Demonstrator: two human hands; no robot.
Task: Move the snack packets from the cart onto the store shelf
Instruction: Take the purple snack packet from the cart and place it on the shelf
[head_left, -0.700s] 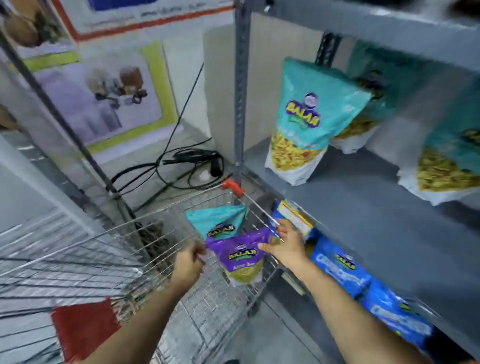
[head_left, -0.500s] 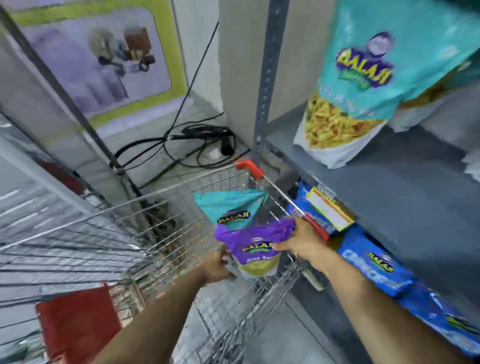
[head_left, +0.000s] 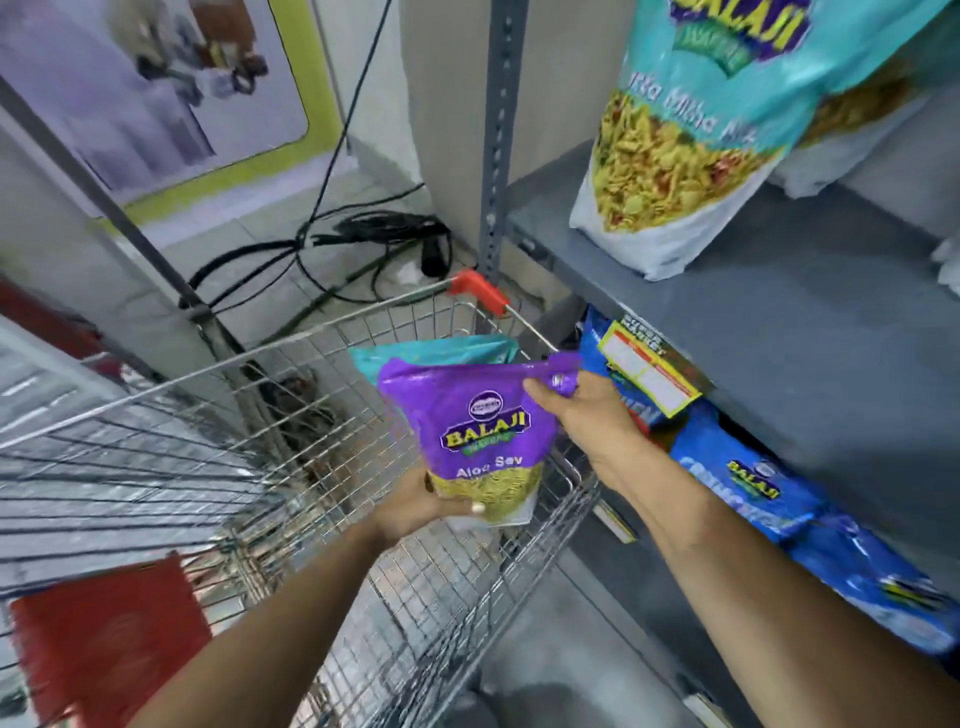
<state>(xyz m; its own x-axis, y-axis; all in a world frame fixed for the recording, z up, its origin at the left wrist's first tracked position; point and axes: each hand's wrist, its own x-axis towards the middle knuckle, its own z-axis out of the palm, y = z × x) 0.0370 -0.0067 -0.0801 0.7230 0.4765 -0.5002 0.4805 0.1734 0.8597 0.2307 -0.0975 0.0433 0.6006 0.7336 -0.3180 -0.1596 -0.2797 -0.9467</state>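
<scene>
I hold glossy purple plastic snack packet (head_left: 470, 431) over wire cart (head_left: 291, 431): left hand (head_left: 423, 506) cups base, right hand (head_left: 584, 410) pinches top seal; light, crinkly, slippery

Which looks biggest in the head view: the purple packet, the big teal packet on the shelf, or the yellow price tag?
1. Teal packet, though cropped at the top.
2. Purple packet, held by both hands, nearer the camera, so real sizes are unsure.
3. Yellow price tag, clearly smallest.
</scene>
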